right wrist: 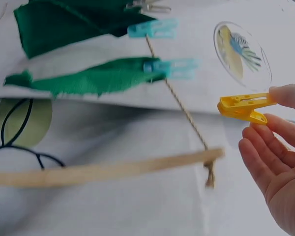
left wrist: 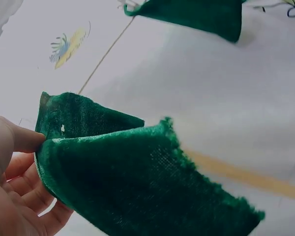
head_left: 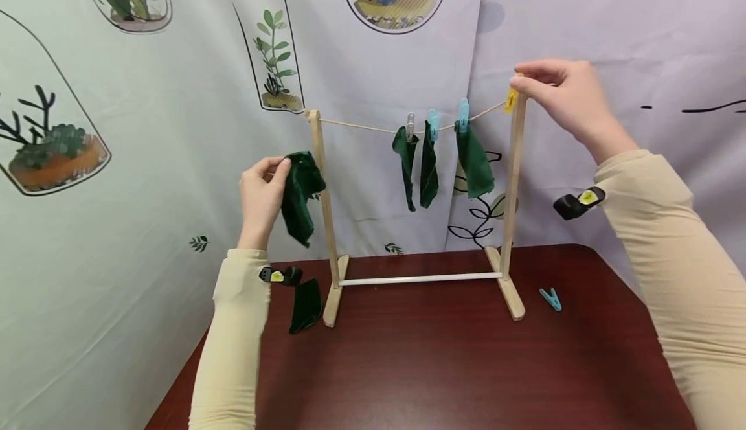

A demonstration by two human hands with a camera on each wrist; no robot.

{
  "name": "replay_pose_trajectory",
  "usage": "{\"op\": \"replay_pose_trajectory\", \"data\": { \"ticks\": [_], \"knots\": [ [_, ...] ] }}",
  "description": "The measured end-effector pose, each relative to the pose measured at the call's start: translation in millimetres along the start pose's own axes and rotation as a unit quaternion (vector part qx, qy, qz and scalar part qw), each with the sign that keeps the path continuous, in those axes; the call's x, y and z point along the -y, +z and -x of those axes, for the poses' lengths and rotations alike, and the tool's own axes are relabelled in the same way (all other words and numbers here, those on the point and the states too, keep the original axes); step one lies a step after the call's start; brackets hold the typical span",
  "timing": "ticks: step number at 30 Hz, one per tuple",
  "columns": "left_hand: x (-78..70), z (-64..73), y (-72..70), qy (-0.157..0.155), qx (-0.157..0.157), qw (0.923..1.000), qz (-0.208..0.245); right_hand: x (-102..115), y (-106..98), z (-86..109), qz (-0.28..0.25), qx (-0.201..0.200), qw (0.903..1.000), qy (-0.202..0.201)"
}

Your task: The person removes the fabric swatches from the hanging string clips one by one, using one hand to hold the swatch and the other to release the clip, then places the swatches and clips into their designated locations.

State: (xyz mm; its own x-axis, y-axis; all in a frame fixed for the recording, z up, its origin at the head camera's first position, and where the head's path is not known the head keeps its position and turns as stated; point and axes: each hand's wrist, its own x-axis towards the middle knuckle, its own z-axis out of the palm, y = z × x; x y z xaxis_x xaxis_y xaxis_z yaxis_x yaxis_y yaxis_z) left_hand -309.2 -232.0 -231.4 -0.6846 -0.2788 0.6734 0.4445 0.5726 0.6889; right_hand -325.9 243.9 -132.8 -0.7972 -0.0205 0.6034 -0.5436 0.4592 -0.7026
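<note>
My left hand [head_left: 262, 197] pinches a dark green velvety cloth [head_left: 300, 200] between thumb and fingers, beside the left wooden post [head_left: 324, 190]. In the left wrist view that cloth [left wrist: 108, 172] is folded over, with a frayed edge. My right hand [head_left: 574, 93] is up by the top of the right post [head_left: 516, 184]. It pinches a yellow clothespin [right wrist: 241, 104], which is apart from the string in the right wrist view. On the string [head_left: 355, 125] hang several green cloths, among them the rightmost one [head_left: 474, 164], under a clear clothespin [head_left: 410, 127] and blue clothespins [head_left: 463, 114].
Another green cloth [head_left: 305, 305] lies on the dark red table [head_left: 443, 359] near the rack's left foot [head_left: 335, 294]. A blue clothespin [head_left: 550, 299] lies right of the right foot [head_left: 506, 287]. A white bar [head_left: 419, 279] joins the posts low down. Behind hangs a printed curtain [head_left: 361, 74].
</note>
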Motion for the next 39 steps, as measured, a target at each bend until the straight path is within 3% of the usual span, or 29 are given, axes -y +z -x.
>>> {"op": "replay_pose_trajectory", "data": {
  "ticks": [13,21,32,39],
  "knots": [
    [34.3,13.0,-48.3,-0.02,-0.006,0.9982,-0.055,-36,-39,25.3,0.038,-0.003,0.9983,0.045],
    [53.4,24.0,-73.1,-0.047,-0.002,0.9938,-0.101,-56,-50,43.1,0.055,0.004,0.9962,0.067],
    [76.5,40.9,-85.9,-0.077,0.001,0.9866,-0.144,-87,-55,63.0,0.099,0.001,0.9903,0.098],
    [102.1,50.6,-85.6,-0.089,0.014,0.9828,-0.161,-105,-47,79.6,0.115,0.013,0.9868,0.113]
  ]
}}
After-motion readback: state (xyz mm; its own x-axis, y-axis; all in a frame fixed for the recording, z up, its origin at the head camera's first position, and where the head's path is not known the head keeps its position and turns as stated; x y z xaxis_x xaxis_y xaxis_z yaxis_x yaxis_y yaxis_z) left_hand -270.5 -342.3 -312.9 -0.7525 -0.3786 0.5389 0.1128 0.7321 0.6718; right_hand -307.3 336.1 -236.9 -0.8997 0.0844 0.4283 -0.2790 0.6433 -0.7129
